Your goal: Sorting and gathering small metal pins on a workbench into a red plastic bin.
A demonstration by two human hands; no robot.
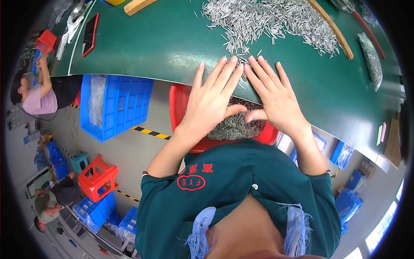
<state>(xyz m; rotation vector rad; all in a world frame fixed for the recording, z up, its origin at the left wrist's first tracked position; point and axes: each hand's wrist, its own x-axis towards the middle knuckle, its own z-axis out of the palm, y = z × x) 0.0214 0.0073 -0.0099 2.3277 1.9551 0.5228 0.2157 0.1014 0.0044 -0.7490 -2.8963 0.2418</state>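
My left hand point(211, 97) lies palm down at the table's front edge, its fingers stretched over the green tabletop point(172, 52). Beside it, my right hand point(278, 97) rests the same way, fingers apart, with the two thumbs almost meeting. A few small metal pins point(242, 77) show between the hands; anything beneath the palms is hidden. Beyond my fingertips spreads a large heap of silvery metal pins point(263, 19). Below the edge, under my hands, a red plastic basket point(177, 101) holds many more pins point(237, 123).
Wooden strips point(332, 28) point(137, 6) lie beside the heap. A filled clear bag point(371, 62) is at the right, a red-edged phone point(90, 35) at the left. A blue crate point(116, 103) stands left of the basket, near a red stool point(98, 177). Two other people sit farther left.
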